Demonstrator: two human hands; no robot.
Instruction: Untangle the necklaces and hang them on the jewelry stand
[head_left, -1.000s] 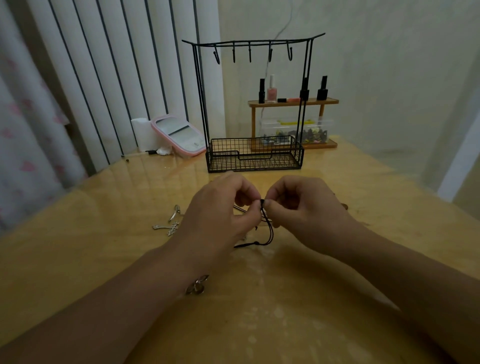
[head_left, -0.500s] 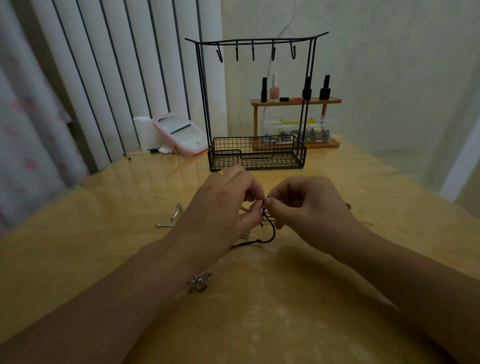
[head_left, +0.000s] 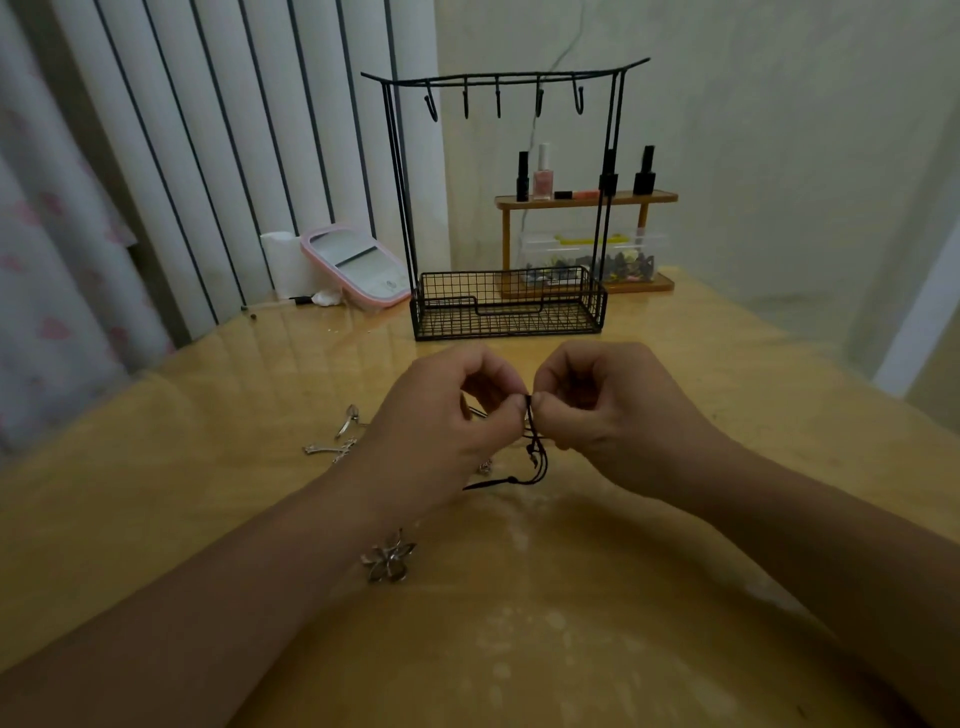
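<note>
Two hands work on a black cord above the yellow bench (head_left: 156, 519).
The black stand (head_left: 506, 208) is behind, its hooks bare; left hand (head_left: 441, 431) and right hand (head_left: 618, 415) pinch the cord necklace (head_left: 537, 457) with curled fingers.

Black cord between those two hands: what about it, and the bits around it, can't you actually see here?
- Head view: where the black cord is knotted; the left hand and right hand pinch over that spot.
- Silver flower pendant: the left forearm covers its near edge and any chain.
- Small silver pieces on the table: too small and dim to identify.
- Clear box contents: blurred.
</note>
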